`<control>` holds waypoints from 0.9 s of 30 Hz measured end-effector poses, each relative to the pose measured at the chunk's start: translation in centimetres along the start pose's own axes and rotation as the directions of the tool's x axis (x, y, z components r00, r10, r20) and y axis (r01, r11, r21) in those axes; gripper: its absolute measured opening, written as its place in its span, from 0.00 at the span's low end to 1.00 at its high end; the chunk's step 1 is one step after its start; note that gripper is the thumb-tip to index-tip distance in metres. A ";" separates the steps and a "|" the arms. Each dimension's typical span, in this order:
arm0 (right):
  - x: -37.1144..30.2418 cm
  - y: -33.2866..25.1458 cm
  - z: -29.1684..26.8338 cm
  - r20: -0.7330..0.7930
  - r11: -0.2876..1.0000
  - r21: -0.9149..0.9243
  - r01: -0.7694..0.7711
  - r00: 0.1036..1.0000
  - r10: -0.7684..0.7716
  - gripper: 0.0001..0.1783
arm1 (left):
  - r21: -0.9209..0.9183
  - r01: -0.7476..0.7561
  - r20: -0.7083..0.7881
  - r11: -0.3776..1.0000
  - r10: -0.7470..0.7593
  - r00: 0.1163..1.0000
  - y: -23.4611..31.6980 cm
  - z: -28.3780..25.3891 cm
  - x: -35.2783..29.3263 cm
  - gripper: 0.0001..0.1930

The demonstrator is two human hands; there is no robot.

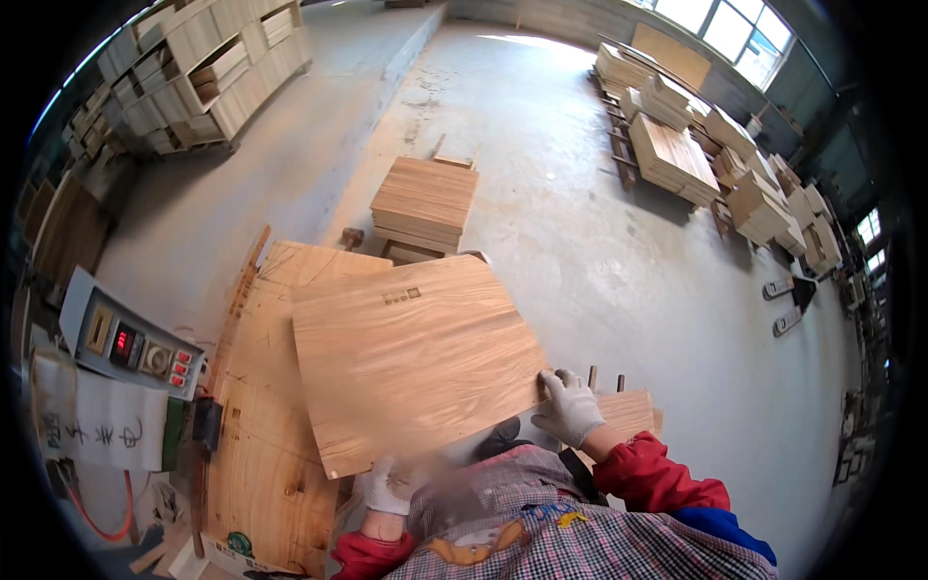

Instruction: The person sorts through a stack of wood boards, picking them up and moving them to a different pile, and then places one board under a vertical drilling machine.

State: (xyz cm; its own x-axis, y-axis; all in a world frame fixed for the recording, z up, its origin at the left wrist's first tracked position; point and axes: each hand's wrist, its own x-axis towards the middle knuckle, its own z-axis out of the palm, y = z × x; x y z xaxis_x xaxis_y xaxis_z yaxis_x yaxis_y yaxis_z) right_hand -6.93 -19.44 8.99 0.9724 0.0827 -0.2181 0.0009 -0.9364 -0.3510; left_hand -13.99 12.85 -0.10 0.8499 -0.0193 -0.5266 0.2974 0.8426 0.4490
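Note:
A large wooden panel (pixel 416 358) with a stamped mark near its far edge lies slanted over the workbench and reaches past its right side. My right hand (pixel 572 408), in a pale work glove, grips the panel's right corner, thumb and fingers closed on the edge. At the near edge is my left hand (pixel 387 490), also gloved, closed against the panel; its fingertips are partly hidden by the panel and a blurred patch. Under the panel shows the wooden workbench top (pixel 256 464).
Beyond the bench stands a stack of wooden panels (pixel 425 193). More boards (pixel 623 414) lie beside my right hand. A control box (pixel 130 343) with red switches is at the left. Wood stacks (pixel 672 155) and a pallet jack (pixel 795 295) stand at the right, a loaded rack (pixel 193 77) far left.

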 end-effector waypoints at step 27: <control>-10.8 20.4 18.5 0.379 -0.375 0.919 -0.122 0.008 0.926 0.26 | 0.944 0.329 -0.200 0.013 -0.771 0.605 -27.0 34.6 24.0 0.07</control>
State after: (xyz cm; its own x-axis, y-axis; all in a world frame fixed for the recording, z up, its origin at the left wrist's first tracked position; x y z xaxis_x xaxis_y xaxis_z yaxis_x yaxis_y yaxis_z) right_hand -21.70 -33.09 -12.68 -0.0800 -0.7369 -0.6712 -0.3338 0.6543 -0.6786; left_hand 13.37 -28.98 0.09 0.1974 -0.5536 -0.8090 0.6943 -0.5036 0.5140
